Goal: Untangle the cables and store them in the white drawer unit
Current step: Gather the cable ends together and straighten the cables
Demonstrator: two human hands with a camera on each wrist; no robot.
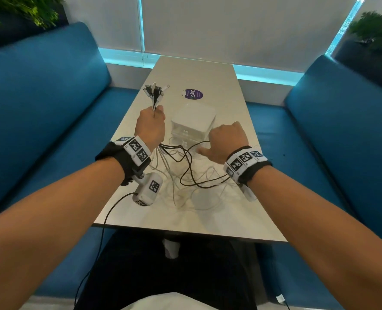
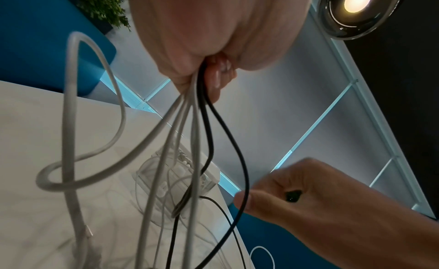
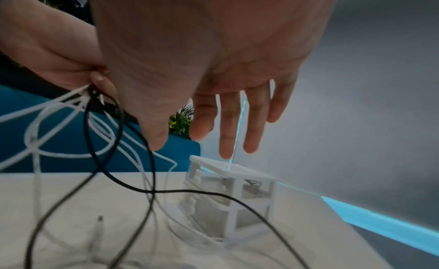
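Cables (image 1: 181, 173): connector ends bunched in the fisted left hand (image 1: 150, 126), tails snarled on the table (image 1: 219, 220) near the white drawer unit (image 1: 193, 126); right hand (image 1: 227, 139) relaxed, empty; best drawn out singly, black strand first.

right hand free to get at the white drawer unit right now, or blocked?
Probably yes. The right hand is empty, its fingers straight, hovering just above the white drawer unit. Only loose cables lie at the unit's front; the left hand grips their bundled ends off to the side.
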